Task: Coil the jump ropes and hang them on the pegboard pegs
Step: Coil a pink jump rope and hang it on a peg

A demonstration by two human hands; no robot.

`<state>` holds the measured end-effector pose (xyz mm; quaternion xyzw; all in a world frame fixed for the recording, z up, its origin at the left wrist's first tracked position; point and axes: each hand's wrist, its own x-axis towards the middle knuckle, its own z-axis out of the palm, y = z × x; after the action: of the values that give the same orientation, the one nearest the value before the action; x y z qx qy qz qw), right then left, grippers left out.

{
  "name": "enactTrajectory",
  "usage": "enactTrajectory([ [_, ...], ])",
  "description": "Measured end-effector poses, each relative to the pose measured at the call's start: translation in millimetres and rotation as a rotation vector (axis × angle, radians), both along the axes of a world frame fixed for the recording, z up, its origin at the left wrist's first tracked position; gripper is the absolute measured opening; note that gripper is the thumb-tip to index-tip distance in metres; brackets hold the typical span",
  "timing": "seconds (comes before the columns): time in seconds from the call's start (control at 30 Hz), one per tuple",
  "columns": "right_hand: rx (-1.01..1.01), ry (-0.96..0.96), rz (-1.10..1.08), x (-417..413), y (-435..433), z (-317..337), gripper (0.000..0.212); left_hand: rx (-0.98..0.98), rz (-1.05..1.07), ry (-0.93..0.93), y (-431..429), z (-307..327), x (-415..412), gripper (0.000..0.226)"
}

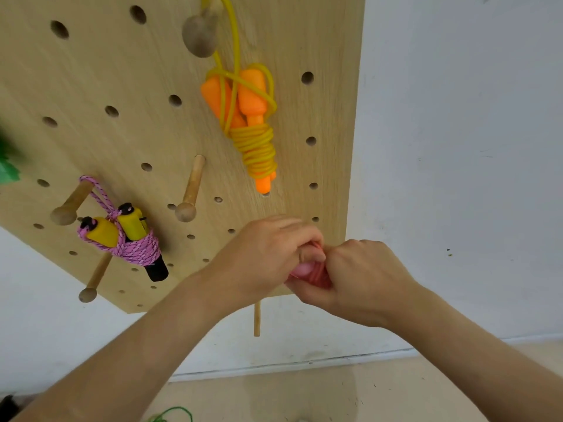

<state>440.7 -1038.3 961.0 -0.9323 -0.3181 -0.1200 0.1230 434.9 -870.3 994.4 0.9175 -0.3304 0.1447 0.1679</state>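
A wooden pegboard (128,95) hangs on a white wall. A coiled yellow rope with orange handles (253,123) hangs from the top peg (201,32). A pink rope wound around yellow-and-black handles (128,239) hangs from a lower left peg (71,205). In front of the board's lower right corner, my left hand (268,254) and my right hand (359,278) are pressed together around a pink-red rope bundle (310,271), mostly hidden by my fingers. A wooden handle (257,318) sticks down below my hands.
Two bare pegs (190,190) (94,280) stick out of the board's lower part. A green rope (173,413) lies on the floor at the bottom edge. Something green (7,166) shows at the left edge.
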Motion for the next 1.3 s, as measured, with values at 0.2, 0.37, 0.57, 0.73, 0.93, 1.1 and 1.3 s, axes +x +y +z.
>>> enactTrajectory([
  [0.2, 0.072, 0.172, 0.174, -2, -17, 28, 0.055, -0.410, 0.024, 0.379, 7, 11, 5, 0.019],
  [0.37, 0.249, 0.589, 0.368, -4, -31, 43, 0.042, -0.690, 0.020, 0.787, 12, 12, 8, 0.033],
  [0.57, 0.348, 0.640, 0.440, -13, -30, 45, 0.041, -0.756, 0.198, 0.819, 0, -1, -8, 0.024],
  [0.73, 0.801, 0.813, 0.293, -14, -23, 25, 0.034, -0.781, 0.240, 0.830, -7, -14, -26, 0.038],
  [0.93, 1.085, 0.896, 0.116, -8, -23, 5, 0.042, -0.920, 0.326, 0.629, 20, -15, -41, 0.024],
  [1.1, 1.287, 0.940, -0.003, -20, 10, -5, 0.055, -1.279, 0.374, 0.440, 29, -16, -57, 0.022],
  [1.3, 1.469, 1.065, -0.070, -43, 54, -11, 0.065, -1.591, 0.368, 0.622, 50, -22, -65, 0.057],
])
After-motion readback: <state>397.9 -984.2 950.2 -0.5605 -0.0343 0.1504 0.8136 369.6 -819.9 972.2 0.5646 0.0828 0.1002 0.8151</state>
